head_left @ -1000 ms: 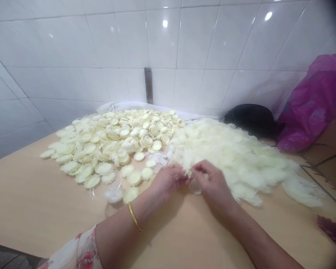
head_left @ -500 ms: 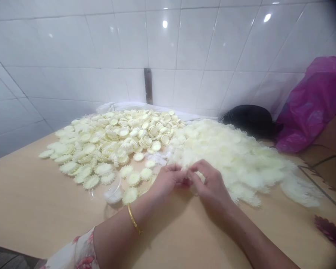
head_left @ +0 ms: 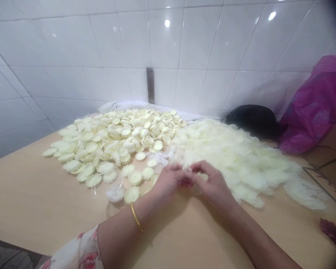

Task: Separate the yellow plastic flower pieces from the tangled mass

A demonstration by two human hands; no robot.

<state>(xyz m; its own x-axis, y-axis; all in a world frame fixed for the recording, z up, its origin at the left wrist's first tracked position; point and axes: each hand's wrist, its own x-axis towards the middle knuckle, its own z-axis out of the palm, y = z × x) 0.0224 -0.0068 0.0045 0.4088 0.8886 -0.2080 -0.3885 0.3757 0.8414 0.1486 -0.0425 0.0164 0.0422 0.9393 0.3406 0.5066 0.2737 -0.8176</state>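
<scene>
At the table's middle, my left hand (head_left: 169,181) and my right hand (head_left: 214,186) meet with fingertips pinched together. A small pale, thin petal piece (head_left: 196,189) shows between them, largely covered by the fingers. Just beyond my right hand lies a heap of sheer, pale yellow-green fabric petals (head_left: 240,160) with jagged edges. Past my left hand spreads a pile of cream scalloped discs (head_left: 123,134), with several loose discs (head_left: 136,178) near the wrist. A small clear container with white stuff (head_left: 115,194) stands left of my left wrist.
White cloth or plastic (head_left: 168,155) shows between the two heaps. A black rounded object (head_left: 250,119) and a pink plastic bag (head_left: 315,104) stand at the back right. A dark red scalloped piece (head_left: 333,233) lies on the wooden table (head_left: 30,194). Behind is a tiled wall (head_left: 123,41).
The view has shifted slightly, so everything sits a little further right. Both hands stay together, with small finger movements; a bit more of the pale piece shows under the fingertips.
</scene>
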